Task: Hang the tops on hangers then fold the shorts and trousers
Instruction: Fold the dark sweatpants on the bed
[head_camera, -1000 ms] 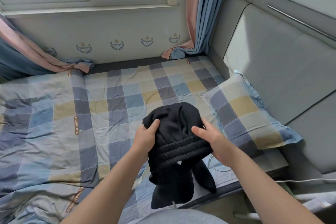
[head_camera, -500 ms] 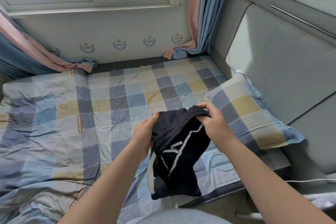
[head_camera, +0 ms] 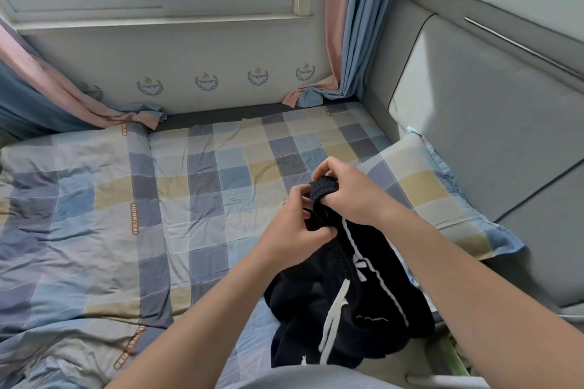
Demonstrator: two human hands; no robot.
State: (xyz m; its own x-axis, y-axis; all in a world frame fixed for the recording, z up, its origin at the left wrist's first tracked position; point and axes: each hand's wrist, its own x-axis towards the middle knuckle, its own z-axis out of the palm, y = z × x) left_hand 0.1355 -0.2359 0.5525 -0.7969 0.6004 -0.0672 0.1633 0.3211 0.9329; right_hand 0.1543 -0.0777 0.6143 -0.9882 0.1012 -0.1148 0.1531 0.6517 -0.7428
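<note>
Both hands are bunched up on the ribbed waistband of the black shorts (head_camera: 341,303), held above the checked bedspread (head_camera: 158,199). Left hand (head_camera: 297,224) grips the waistband from below, right hand (head_camera: 350,193) curls over its top. The rest, with white stripes and a drawstring, dangles over the bedspread's near edge, pillow (head_camera: 423,186) just right.

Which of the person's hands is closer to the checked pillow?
Right. The right hand holds the black garment beside the checked pillow; the left hand holds it too, on the side away from the pillow.
</note>
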